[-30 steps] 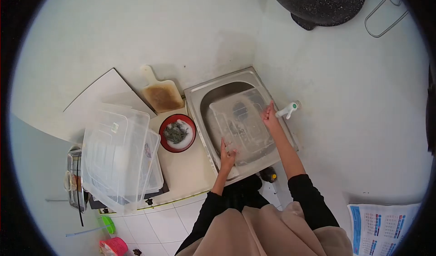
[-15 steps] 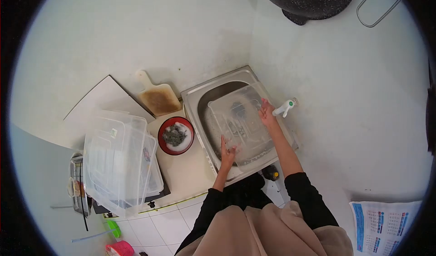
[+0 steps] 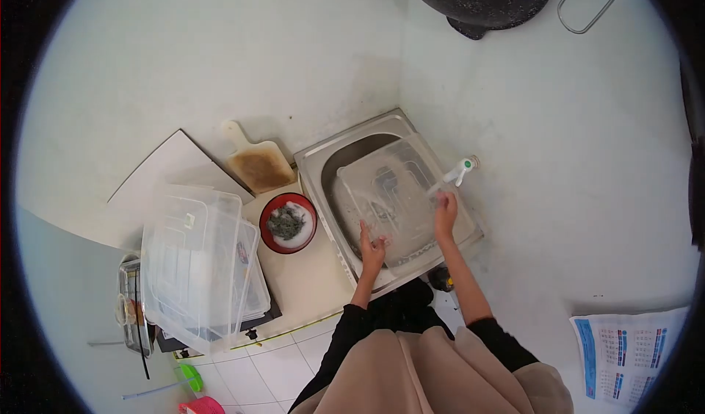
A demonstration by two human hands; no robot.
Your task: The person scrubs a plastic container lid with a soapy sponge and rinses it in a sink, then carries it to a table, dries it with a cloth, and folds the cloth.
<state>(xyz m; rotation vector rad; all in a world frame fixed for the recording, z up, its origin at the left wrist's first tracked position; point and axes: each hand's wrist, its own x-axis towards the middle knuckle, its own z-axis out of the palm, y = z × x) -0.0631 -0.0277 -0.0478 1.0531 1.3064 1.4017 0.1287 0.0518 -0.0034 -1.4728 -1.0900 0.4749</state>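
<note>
Left hand [image 3: 371,252], fingers apart, is set at the lid's [image 3: 411,212] edge.
Right hand [image 3: 445,211]: grip cannot be told; rinsing in the sink [image 3: 310,164] seems under way, unfinished.

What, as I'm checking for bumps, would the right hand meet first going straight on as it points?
Likely the white tap, just beyond the right hand; depth is unclear, so the hand might pass beneath.

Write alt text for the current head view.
A person's left hand is at the edge of a clear rectangular plastic lid over a stainless-steel sink, the right hand near a white plastic tap. Left of the sink, a round red bowl holds a dark grey scrubber-like clump and white suds, beside stacked clear plastic containers.
</note>
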